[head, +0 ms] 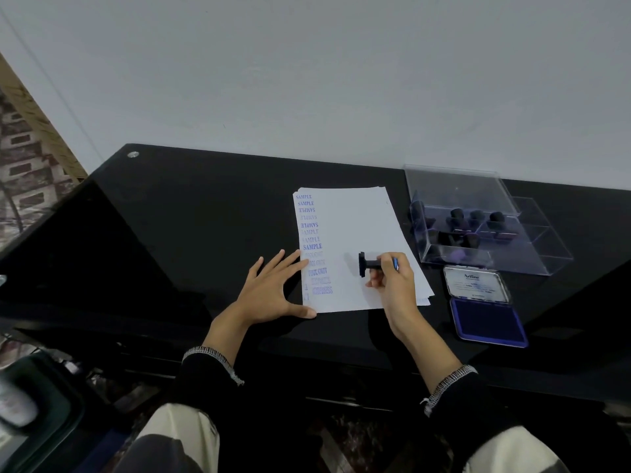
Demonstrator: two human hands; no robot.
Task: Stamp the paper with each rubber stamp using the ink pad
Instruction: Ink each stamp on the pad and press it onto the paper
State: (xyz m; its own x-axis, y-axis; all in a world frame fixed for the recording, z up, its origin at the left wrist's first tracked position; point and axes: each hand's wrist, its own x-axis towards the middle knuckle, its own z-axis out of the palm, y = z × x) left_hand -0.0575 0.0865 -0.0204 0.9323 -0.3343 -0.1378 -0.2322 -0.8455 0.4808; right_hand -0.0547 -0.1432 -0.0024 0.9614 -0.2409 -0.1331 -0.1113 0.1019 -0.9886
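A stack of white paper (355, 227) lies on the black glass table (191, 227), with a column of blue stamped words down its left side. My left hand (273, 291) rests flat, fingers spread, on the paper's lower left edge. My right hand (392, 278) holds a black rubber stamp (366, 264) by its handle, tipped sideways above the paper with its face turned left. The open ink pad (486, 319), blue pad and raised lid, sits right of the paper.
A clear plastic box (478, 233) with several more black stamps stands at the back right, its lid (454, 186) raised. The white wall runs behind the table. A dark bin (34, 404) is on the floor at lower left.
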